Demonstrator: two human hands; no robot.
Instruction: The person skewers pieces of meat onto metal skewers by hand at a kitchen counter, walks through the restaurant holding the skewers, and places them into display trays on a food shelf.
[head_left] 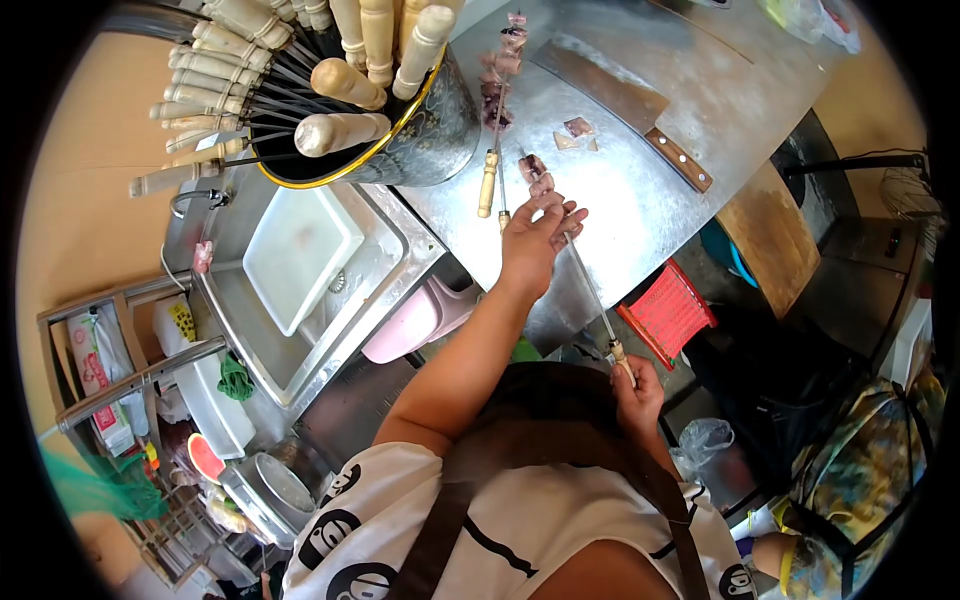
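Meat is going onto the skewer that I am holding across the near edge of the steel counter, and only a few pieces are sitting on it so far, bunched near the tip. I am closing my right hand around its wooden handle down by my apron, while my left hand is reaching over the rod, fingers half curled and pinching at the pieces nearest the point. Most of the metal rod between my hands is bare, so I judge this one barely started.

Just beyond my left hand a finished skewer is lying on the counter, loaded along much of its length, its pale handle pointing back toward me. A couple of loose scraps are waiting beside it, near the cleaver resting flat toward the far edge. That leaves little cut meat in view to thread. Off the counter's left corner a dark pot is bristling with empty skewers, handles up, beside the sink with its white tray.
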